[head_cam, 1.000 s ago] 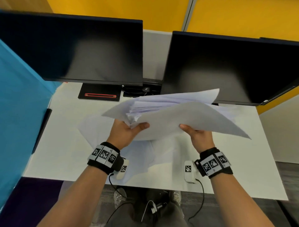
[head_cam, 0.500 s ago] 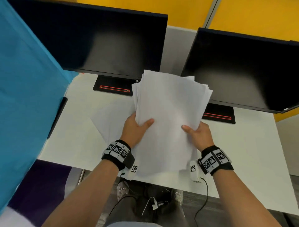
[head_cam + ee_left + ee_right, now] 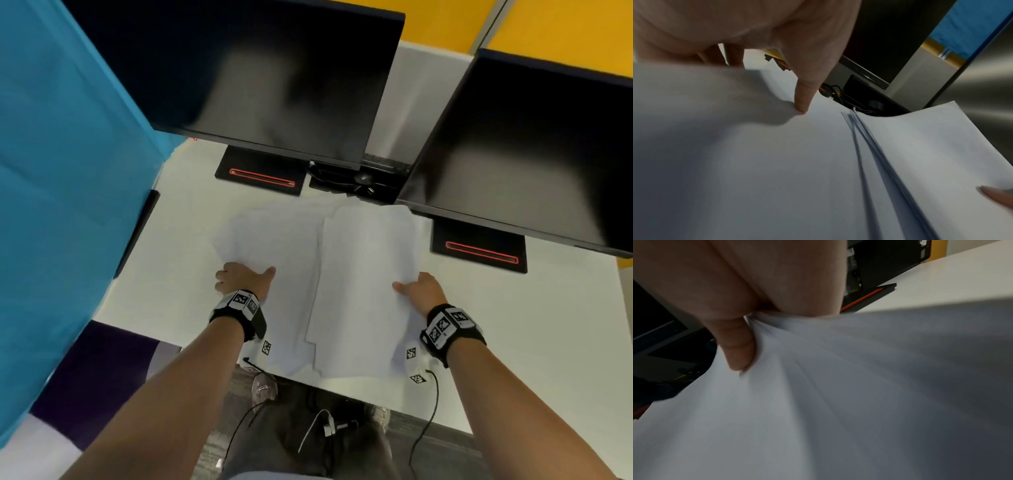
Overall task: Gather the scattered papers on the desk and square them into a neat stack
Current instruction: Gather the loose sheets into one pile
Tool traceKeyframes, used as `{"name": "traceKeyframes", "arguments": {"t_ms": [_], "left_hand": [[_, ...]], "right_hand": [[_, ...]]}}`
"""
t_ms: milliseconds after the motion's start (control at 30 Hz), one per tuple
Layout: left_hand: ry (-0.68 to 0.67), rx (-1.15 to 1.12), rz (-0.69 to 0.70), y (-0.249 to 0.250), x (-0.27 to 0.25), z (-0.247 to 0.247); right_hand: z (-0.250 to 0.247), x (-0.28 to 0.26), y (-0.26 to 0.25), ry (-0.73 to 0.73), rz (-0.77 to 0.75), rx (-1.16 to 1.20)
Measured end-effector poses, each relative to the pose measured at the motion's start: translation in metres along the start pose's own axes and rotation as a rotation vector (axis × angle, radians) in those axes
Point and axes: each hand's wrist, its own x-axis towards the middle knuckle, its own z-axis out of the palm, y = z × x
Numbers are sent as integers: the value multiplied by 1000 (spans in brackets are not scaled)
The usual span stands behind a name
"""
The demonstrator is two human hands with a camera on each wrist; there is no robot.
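A thick, roughly squared stack of white papers (image 3: 366,274) lies low over the white desk (image 3: 548,325), its near end past the front edge. My right hand (image 3: 419,291) grips its right edge, thumb (image 3: 737,350) on top and fingers hidden beneath. To the left, a few loose sheets (image 3: 270,240) lie fanned on the desk, partly under the stack. My left hand (image 3: 245,279) pinches their near-left edge, the thumb (image 3: 803,100) pressing on top and the fingers behind the raised paper edge. The stack's layered side (image 3: 869,138) shows in the left wrist view.
Two dark monitors (image 3: 257,68) (image 3: 531,154) stand at the back on black bases with red stripes (image 3: 262,174) (image 3: 479,246). Cables (image 3: 359,180) sit in a gap between them. A blue partition (image 3: 68,171) bounds the left side. Bare desk lies to the right.
The stack, held up in both hands before, has come down onto the desk. My left hand let go of it and moved left to the loose sheets.
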Motion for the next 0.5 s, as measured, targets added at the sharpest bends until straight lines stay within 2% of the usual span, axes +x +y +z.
{"name": "traceKeyframes", "arguments": {"t_ms": [67, 167, 267, 333, 500], "left_hand": [[-11, -96, 47, 3, 2, 4], [-150, -146, 220, 7, -4, 6], [-268, -92, 352, 1, -13, 6], [-245, -46, 371, -9, -16, 2], [-179, -60, 331, -27, -7, -7]], "right_hand": [[11, -1, -12, -80, -34, -62], [23, -12, -23, -201, -70, -115], [27, -26, -8, -271, 8, -72], [25, -36, 7, -251, 27, -35], [-1, -42, 40, -49, -11, 78]]}}
